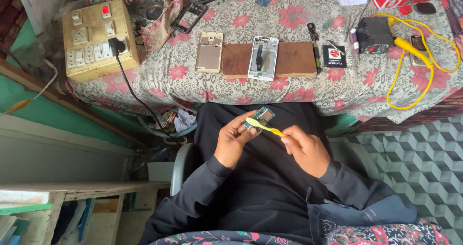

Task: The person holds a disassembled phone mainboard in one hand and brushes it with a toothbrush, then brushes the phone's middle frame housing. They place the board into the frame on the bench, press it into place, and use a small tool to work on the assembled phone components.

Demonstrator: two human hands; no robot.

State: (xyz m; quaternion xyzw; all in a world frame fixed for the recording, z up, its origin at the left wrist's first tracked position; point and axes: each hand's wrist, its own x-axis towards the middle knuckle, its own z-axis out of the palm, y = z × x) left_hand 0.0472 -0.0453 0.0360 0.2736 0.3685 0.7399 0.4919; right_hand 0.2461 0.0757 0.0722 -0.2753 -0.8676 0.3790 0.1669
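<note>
Green and yellow plastic catches the eye first: a toothbrush (266, 127) held over the person's lap, its long axis running from the head at the upper left down to the handle at the lower right. From the head camera, the right hand (307, 151) is closed round the handle end, fingers pinching it. The left hand (235, 140) grips a small circuit board (259, 116) by its lower edge, thumb and fingers clamped on it, the board tilted up toward the table. The brush head lies right across the board, touching it or just above; I cannot tell which. So the board sits to the left of the right hand and at the left hand's fingertips, and the left hand is clearly the nearer one. Both hands hover over the black clothing, well short of the table (193, 83). On the flowered cloth above lie a wooden slab (289, 59) with a white phone frame (263, 58) on it, a gold back cover (210, 51) just beside, a socket box (99, 38) at the left, and a yellow cable (419, 76) at the right.
</note>
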